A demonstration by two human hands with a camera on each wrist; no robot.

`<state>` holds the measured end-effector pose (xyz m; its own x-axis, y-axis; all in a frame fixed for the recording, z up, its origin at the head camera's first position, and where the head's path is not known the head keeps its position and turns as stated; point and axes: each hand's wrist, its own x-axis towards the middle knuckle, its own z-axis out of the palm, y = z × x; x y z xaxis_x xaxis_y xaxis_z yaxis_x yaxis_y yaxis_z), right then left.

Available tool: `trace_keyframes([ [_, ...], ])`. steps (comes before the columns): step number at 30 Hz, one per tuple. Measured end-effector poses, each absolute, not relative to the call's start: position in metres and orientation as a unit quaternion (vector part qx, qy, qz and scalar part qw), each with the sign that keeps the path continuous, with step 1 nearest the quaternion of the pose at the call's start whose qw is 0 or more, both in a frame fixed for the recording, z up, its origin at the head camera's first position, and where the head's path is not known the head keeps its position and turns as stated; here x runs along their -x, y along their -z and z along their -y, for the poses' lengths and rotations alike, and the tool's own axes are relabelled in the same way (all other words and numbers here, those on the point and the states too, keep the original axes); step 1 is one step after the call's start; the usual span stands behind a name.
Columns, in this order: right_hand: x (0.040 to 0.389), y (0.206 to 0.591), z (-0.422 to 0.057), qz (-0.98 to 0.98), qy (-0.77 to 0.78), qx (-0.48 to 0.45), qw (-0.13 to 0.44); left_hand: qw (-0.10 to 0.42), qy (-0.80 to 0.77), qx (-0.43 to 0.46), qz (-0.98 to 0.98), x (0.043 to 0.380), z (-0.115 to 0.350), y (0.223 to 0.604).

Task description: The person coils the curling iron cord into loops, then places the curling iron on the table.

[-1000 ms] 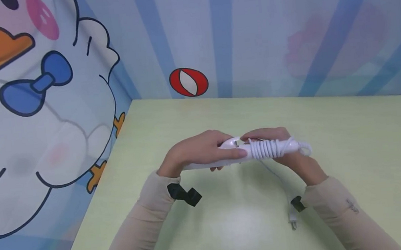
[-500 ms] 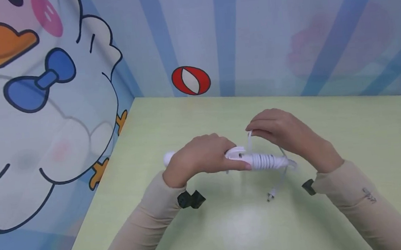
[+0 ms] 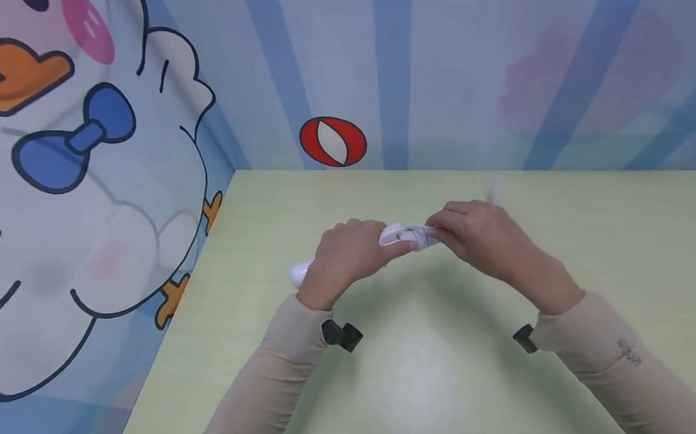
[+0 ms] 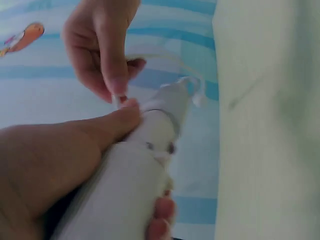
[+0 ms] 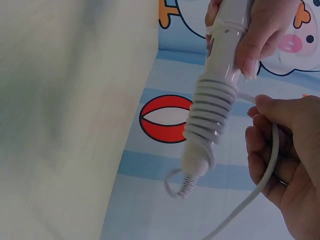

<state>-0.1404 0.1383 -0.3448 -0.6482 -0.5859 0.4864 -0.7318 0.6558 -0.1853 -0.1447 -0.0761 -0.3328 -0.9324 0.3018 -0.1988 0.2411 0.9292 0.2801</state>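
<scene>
My left hand (image 3: 348,252) grips a white curling iron (image 5: 220,55) around its body, above the table. Its rounded white end (image 3: 301,273) sticks out left of that hand in the head view. The cord (image 5: 212,107) lies in several tight turns round the handle, and a small loop leaves the coiled sleeve (image 5: 188,186) at the handle's end. My right hand (image 3: 485,235) pinches the cord's free part between thumb and fingers, close beside the handle. In the right wrist view the loose length (image 5: 245,202) hangs below that hand.
A pale yellow-green table (image 3: 419,371) lies under both hands. Behind it stands a blue striped wall (image 3: 446,61), and a cartoon bird (image 3: 106,254) is printed on the left one. A blurred white piece (image 3: 495,189), perhaps the cord's end, shows beyond the right hand.
My right hand has drawn the cord up and over the handle and come back down beside it. The curling iron has risen and tilted, and the plug has swung from the near side.
</scene>
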Motion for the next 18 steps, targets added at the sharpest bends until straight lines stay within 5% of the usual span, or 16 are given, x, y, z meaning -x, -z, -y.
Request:
trace_keyframes([
  [10,0.130,0.354,-0.129,0.912,-0.273,-0.285,0.117,0.094,-0.247,-0.108,-0.958,0.161,0.088,0.334],
  [18,0.121,0.378,-0.130,0.879,-0.378,-0.275,0.099,0.128,-0.336,-0.100,-0.928,0.168,0.094,0.331],
])
